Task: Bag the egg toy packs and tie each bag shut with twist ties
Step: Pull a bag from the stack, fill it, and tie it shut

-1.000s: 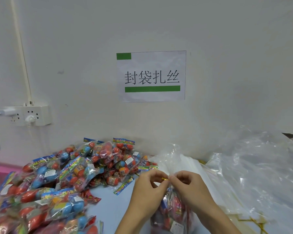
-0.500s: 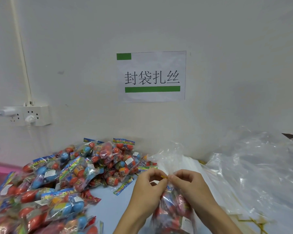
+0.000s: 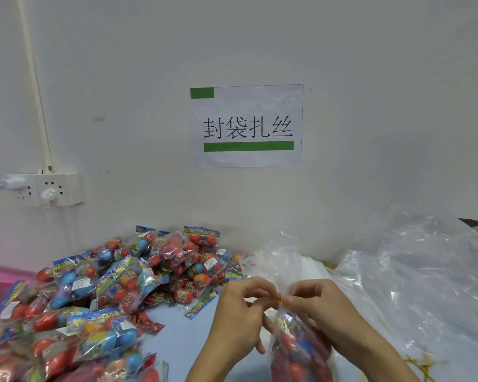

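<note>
Hands: your left hand (image 3: 239, 312) and right hand (image 3: 319, 307) meet low in the middle of the view, above the pale blue surface (image 3: 177, 334).
Left fingers: curled, thumb and forefinger pinching the left end of the twist tie (image 3: 275, 298).
Right fingers: curled too, pinching the right end of the tie together with the gathered neck of the bag (image 3: 298, 351).
Twist tie: yellow, lying crosswise at the bag's neck, between your two sets of fingertips; whether it is wound round the neck you cannot tell.
Bag: clear plastic, hanging from the pinch, below and between your hands; red and blue egg toys show through it, blurred. Its loose top fans upward above your fingers.
Egg toy packs (image 3: 127, 282): heaped on the surface to your left, reaching back to the wall (image 3: 370, 78). One narrow strip of printed header card (image 3: 200, 304) lies alone, just beside your left hand.
Empty bags (image 3: 414, 277): crumpled clear plastic piled on your right.
Wall: a paper sign (image 3: 247, 125) with green bars hangs straight ahead; a white power socket (image 3: 50, 188) with plugs in it sits at the left.
</note>
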Demonstrator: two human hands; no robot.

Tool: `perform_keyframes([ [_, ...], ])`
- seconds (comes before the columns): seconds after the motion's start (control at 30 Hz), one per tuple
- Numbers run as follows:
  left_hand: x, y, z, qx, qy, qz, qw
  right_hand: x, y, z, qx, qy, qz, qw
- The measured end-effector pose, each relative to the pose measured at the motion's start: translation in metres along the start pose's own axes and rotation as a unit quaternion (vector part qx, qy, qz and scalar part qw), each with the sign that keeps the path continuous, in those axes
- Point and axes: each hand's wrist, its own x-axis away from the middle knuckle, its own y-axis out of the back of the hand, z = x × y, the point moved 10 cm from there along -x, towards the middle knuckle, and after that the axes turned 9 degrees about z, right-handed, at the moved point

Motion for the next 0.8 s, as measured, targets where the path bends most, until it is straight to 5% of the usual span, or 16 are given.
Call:
perform_keyframes([
  [0.3, 0.009, -0.011, -0.038, -0.312, -0.190, -0.046, 0.930, -0.002, 0.005, -0.006, 0.026, -0.009, -0.036, 0.999],
  [0.57, 0.006, -0.006, -0.029, -0.310, -0.140, -0.051, 0.939, -0.001, 0.004, -0.005, 0.038, -0.009, -0.058, 0.998],
  [0.8, 0.003, 0.007, 0.002, -0.098, 0.015, -0.069, 0.993, 0.004, 0.012, -0.002, 0.049, -0.011, -0.128, 0.991],
])
